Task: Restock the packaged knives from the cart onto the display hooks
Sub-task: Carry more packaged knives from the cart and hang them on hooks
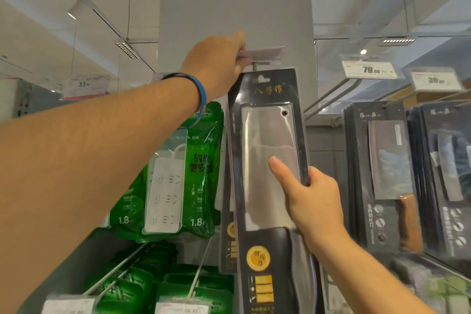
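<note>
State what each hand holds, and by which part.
Right hand grips the packaged cleaver by its right edge, thumb on the front. Left hand pinches the price tag at its left end.

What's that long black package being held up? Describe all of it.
The knife pack is a tall black card with a clear blister over a broad steel cleaver blade with a hole near its top corner. Gold lettering on top, a gold sticker and yellow panels lower down. It stands nearly upright, its hang hole just under the hook. The right hand grips its right edge, thumb on the blister. The left hand pinches the tag above.
</note>
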Tool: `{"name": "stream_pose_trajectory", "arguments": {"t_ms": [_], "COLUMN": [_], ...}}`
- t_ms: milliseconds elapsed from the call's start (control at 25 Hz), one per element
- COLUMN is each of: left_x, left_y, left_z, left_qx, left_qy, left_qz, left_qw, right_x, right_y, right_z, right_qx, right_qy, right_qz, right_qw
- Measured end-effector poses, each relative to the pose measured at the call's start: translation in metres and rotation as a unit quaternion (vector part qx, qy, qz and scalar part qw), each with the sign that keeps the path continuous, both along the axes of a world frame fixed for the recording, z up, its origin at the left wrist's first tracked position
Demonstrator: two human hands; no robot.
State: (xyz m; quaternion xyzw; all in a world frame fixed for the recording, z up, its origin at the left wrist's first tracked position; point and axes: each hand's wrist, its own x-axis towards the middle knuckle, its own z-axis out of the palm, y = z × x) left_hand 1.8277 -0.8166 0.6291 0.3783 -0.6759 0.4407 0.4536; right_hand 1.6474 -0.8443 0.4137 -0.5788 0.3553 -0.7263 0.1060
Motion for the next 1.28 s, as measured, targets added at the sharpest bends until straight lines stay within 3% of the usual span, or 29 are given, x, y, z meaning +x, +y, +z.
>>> {"name": "stream_pose_trajectory", "arguments": {"t_ms": [1000,1280], "left_x": [-0.006,-0.009], "left_y": [0.007,0.008], "left_z": [-0.004,-0.005], "left_qx": [0.026,0.027], "left_qy": [0.008,0.013], "left_qz": [0.024,0.035], "left_qw": [0.999,0.999], "right_x": [0.013,0.005], "right_y": [0.0,-0.014], "right_z": [0.002,0.002], "right_qx": [0.087,0.12], "right_qy": [-0.016,0.013], "right_qz": [0.058,0.033], "right_qw": [0.994,0.992]}}
